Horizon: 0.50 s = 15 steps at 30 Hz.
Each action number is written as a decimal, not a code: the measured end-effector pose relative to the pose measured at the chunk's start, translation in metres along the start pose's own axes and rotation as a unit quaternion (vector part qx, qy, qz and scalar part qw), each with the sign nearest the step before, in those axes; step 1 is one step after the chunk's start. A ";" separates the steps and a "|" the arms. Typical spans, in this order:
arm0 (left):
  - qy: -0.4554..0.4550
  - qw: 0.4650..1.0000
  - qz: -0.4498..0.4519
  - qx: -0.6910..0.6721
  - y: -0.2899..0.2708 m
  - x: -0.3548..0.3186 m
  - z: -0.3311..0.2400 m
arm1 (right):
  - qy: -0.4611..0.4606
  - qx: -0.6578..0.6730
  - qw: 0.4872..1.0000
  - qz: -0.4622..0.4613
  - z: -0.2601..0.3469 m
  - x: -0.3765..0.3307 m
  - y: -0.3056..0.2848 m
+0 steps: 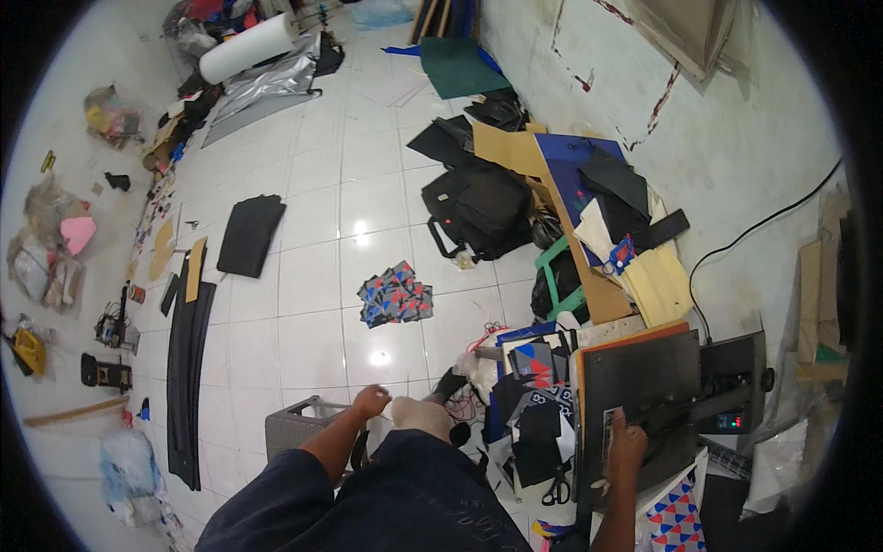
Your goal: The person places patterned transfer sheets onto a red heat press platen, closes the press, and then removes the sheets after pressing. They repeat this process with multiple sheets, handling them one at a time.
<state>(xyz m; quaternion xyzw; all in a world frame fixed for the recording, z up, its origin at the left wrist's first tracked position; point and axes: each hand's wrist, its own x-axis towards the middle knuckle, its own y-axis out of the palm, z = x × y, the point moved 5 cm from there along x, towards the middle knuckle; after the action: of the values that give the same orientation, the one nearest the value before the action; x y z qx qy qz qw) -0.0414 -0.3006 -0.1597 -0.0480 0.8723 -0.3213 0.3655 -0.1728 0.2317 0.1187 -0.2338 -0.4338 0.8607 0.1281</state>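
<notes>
I am sitting, with my dark trouser leg and bare knee low in the picture. My left hand rests by my knee with fingers curled and nothing in it, just above a grey woven basket. My right hand presses down on the black plate of a heat press machine at the lower right, next to a small light patch lying on the plate. Beside the press lies a heap of cut fabric pieces in black, blue, red and white, with black scissors among them.
A fan of printed red, blue and black pieces lies on the white tile floor ahead. A black bag, a green stool, cardboard and foam sheets pile up at the right wall. Black fabric strips, a white roll and clutter line the left.
</notes>
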 end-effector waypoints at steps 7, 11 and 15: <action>-0.220 0.970 0.090 -0.049 0.014 -0.114 0.144 | -0.037 -0.055 0.994 -0.092 -0.022 0.002 0.002; -0.186 0.980 0.013 -0.070 0.011 -0.150 0.151 | -0.040 -0.066 0.997 -0.013 0.013 -0.035 -0.011; -0.163 0.978 -0.043 -0.126 0.001 -0.144 0.134 | -0.113 -0.101 0.988 -0.035 -0.013 -0.039 -0.006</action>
<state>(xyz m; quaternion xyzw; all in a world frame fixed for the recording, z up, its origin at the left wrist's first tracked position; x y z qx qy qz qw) 0.1530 -0.3244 -0.1429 -0.1831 0.8317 -0.2117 0.4794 -0.1327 0.2279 0.1277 -0.1312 -0.5379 0.8286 0.0835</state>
